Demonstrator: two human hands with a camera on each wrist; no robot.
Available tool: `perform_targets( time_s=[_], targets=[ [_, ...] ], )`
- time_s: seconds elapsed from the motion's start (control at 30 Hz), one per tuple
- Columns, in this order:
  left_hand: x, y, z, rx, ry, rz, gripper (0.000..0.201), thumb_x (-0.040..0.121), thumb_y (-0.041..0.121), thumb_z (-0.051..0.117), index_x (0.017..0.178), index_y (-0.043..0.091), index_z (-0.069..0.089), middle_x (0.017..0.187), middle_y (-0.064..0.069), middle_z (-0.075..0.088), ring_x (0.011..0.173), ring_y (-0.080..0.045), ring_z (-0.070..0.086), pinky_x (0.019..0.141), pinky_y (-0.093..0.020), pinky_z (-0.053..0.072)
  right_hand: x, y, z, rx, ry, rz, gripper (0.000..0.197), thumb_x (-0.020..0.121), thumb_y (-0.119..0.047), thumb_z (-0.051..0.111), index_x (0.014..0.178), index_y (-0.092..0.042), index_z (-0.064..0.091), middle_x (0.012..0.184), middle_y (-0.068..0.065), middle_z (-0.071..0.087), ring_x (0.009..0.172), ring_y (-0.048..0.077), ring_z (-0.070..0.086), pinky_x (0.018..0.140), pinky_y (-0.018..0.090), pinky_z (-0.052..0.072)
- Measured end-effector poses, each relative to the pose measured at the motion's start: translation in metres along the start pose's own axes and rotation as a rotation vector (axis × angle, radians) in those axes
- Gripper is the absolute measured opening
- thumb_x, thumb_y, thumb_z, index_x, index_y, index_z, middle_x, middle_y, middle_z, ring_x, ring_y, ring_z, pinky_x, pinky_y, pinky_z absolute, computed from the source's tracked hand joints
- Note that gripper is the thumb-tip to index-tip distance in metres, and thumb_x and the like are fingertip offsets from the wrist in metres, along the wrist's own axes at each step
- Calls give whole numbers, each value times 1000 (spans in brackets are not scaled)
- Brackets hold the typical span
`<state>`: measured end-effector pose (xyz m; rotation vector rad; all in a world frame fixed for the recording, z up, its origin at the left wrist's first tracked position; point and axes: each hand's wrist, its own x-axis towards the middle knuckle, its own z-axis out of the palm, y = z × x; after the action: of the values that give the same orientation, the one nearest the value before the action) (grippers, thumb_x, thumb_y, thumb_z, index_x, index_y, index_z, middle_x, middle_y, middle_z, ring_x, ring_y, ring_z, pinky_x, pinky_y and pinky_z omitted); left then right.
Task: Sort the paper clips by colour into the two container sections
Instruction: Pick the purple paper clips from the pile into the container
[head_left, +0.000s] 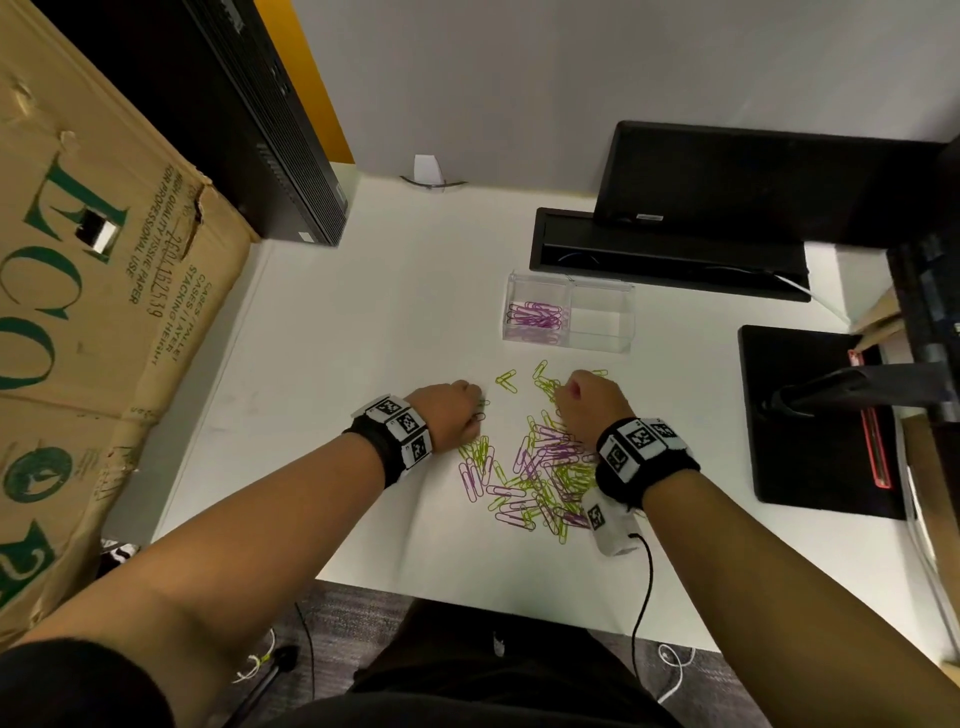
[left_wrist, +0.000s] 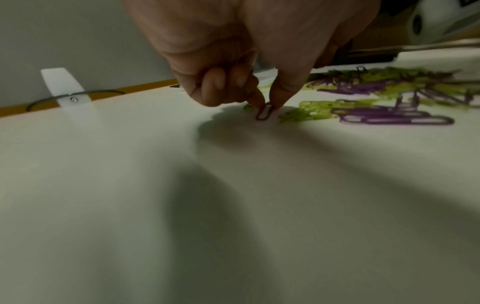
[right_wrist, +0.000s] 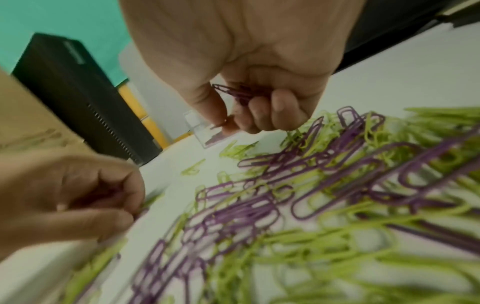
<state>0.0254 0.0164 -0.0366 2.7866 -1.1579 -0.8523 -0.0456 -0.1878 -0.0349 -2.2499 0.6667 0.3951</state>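
Note:
A mixed pile of purple and green paper clips (head_left: 540, 467) lies on the white desk (head_left: 363, 338). Behind it stands a clear two-section container (head_left: 569, 312); its left section holds purple clips (head_left: 535, 316), its right section looks empty. My left hand (head_left: 475, 410) is at the pile's left edge, and its fingertips pinch a single purple clip (left_wrist: 265, 112) against the desk. My right hand (head_left: 571, 392) hovers over the pile's far side, fingers curled round a bunch of purple clips (right_wrist: 233, 93).
A large cardboard box (head_left: 78, 312) fills the left side and a black computer case (head_left: 249, 130) stands behind it. A black cable tray (head_left: 665, 254) and monitor (head_left: 753, 182) sit behind the container. A black monitor base (head_left: 810, 415) is at the right.

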Motion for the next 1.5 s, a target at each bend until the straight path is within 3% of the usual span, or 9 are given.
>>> perform_targets(
  time_s=[0.13, 0.3, 0.5, 0.67, 0.8, 1.0, 1.1, 1.3, 1.5],
  targets=[
    [5, -1, -3, -169, -53, -76, 20, 89, 31, 55, 96, 12, 51, 103, -11, 61, 82, -24, 57, 75, -36, 49, 5, -6, -14, 303, -97, 63, 26, 81, -29, 40, 64, -10, 47, 65, 11, 52, 60, 23, 44, 59, 32, 36],
    [4, 2, 0, -206, -54, -81, 21, 90, 28, 55, 99, 10, 52, 102, -9, 59, 78, -21, 53, 73, -33, 46, 18, -32, -49, 584, -63, 40, 24, 91, -19, 53, 68, -12, 54, 61, 5, 63, 43, 14, 41, 42, 23, 35],
    [1, 4, -2, -542, 158, -137, 4, 91, 15, 50, 93, 12, 50, 85, -3, 59, 74, -18, 52, 70, -28, 41, 57, -82, -68, -66, 92, -193, 15, 89, -12, 52, 78, -7, 60, 78, 8, 59, 64, 17, 51, 55, 21, 39],
    [12, 2, -32, -837, 234, -294, 29, 97, 12, 39, 117, 7, 59, 108, -8, 63, 99, -24, 57, 88, -28, 43, 70, -104, -53, -409, -31, -243, 24, 89, -5, 54, 111, -11, 63, 118, 10, 62, 105, 27, 61, 86, 34, 53],
    [29, 3, -60, -1037, 280, -332, 33, 99, 9, 33, 118, 3, 59, 75, 1, 55, 66, -17, 52, 61, -26, 43, 70, -100, -49, -379, -31, -268, 36, 86, -2, 59, 117, -19, 61, 125, 7, 59, 109, 24, 59, 87, 32, 52],
    [67, 23, -104, -734, 331, -177, 35, 92, 1, 32, 110, 12, 60, 104, -8, 60, 76, -18, 53, 66, -24, 40, 52, -73, -65, -120, 138, -290, 25, 89, -5, 52, 107, -14, 68, 108, 8, 68, 97, 24, 63, 86, 32, 51],
    [90, 38, -114, -459, 264, -96, 39, 87, -6, 40, 114, 15, 58, 121, -11, 55, 99, -25, 58, 79, -27, 44, 31, -44, -69, 51, 193, -220, 21, 86, -5, 53, 93, -15, 70, 91, 4, 66, 83, 19, 60, 75, 26, 48],
    [111, 53, -105, -93, 80, -5, 55, 77, -10, 60, 126, 14, 48, 129, -13, 50, 112, -31, 55, 82, -28, 42, -7, 9, -43, -28, -62, -152, 21, 83, -5, 54, 86, -16, 72, 89, -3, 64, 83, 16, 61, 76, 26, 50],
    [89, 52, -92, -151, 323, 12, 30, 86, 10, 56, 115, 13, 59, 120, -11, 51, 109, -30, 53, 92, -39, 47, -20, 24, -15, -231, -171, -277, 11, 81, -16, 69, 92, -16, 70, 82, -8, 52, 83, 11, 50, 74, 26, 46]
  ],
)
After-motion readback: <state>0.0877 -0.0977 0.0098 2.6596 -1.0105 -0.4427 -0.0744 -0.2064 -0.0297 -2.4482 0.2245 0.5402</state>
